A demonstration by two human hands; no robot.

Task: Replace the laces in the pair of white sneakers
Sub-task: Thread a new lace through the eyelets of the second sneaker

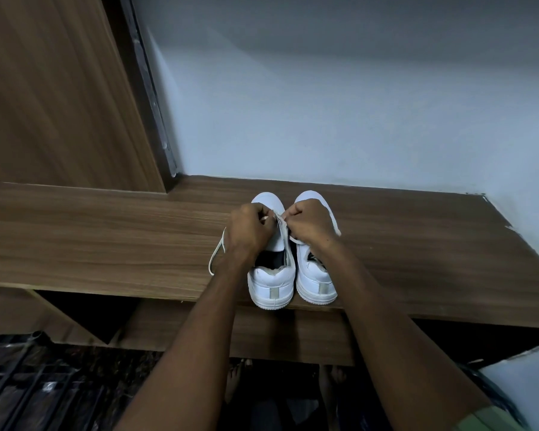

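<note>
Two white sneakers stand side by side on a wooden shelf [106, 237], heels toward me, toes toward the wall. The left sneaker [271, 284] has a white lace [216, 253] running out of it; one end hangs off to the left over the shelf. My left hand [249, 231] and my right hand [308, 225] hover over the left sneaker's eyelet area, fingers curled, both pinching the lace between them. The right sneaker [316, 278] sits partly under my right wrist. The hands hide the eyelets.
A pale wall [355, 104] rises just behind the shoes. A wooden panel [50, 88] stands at the left. The shelf's front edge runs right below the heels. A dark rack [28, 384] lies lower left, and bare feet show on the floor below.
</note>
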